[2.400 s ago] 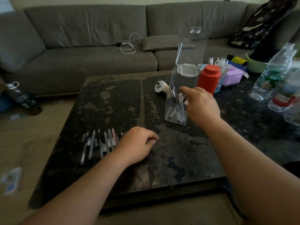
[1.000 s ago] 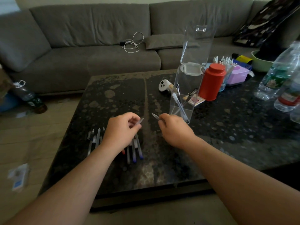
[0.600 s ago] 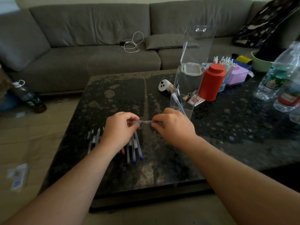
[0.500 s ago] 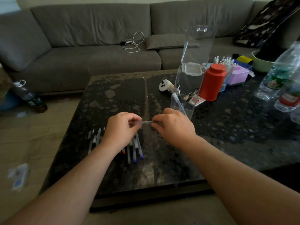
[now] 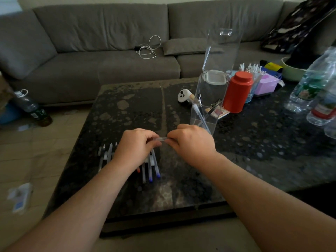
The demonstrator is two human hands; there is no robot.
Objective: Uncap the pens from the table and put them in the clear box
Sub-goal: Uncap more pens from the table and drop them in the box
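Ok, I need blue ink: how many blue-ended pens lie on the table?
2: one blue-ended pen and a second blue-ended pen beside it, near the left hand, which may hide more.

1. A slim clear pen (image 5: 163, 138) lies level above the bench, pinched at each end between the left hand (image 5: 135, 147) and right hand (image 5: 192, 141).
2. A row of pens (image 5: 149, 165) lies on the bench under the left hand, some with blue ends, one red.
3. The tall clear box (image 5: 207, 106) stands upright, lid raised, with a few pens leaning inside.
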